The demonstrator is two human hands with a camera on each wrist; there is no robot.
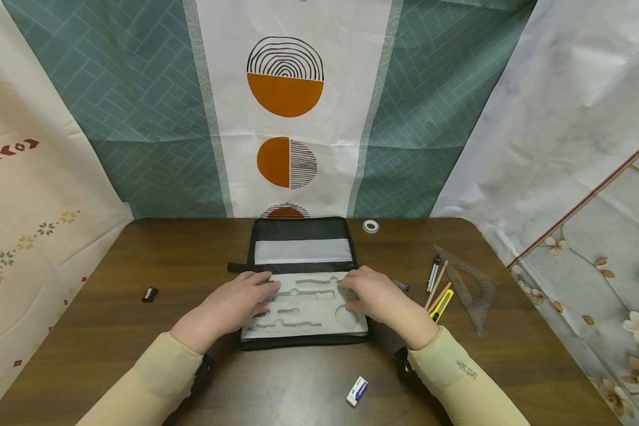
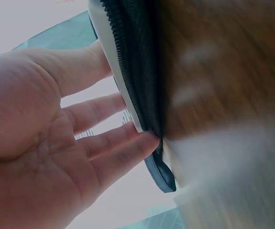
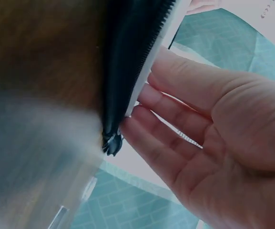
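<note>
A black zippered case (image 1: 305, 229) lies unfolded on the table. Its near half holds a light grey insert (image 1: 309, 319) with shaped hollows, and none of those that show has a tool in it. My left hand (image 1: 239, 302) rests on the insert's left side, thumb and fingers spread. In the left wrist view, its fingertips (image 2: 149, 139) touch the edge by the zipper. My right hand (image 1: 380, 296) lies over the right side in much the same way. The right wrist view has its fingers (image 3: 147, 136) extended against the insert's edge, above the black zipper.
Right of the case lie a drawing compass (image 1: 433, 274), pencils (image 1: 438, 283), a yellow utility knife (image 1: 443, 303) and a clear set square (image 1: 465, 284). A tape roll (image 1: 370, 226) sits behind, an eraser (image 1: 357, 391) in front, a black sharpener (image 1: 149, 294) at left.
</note>
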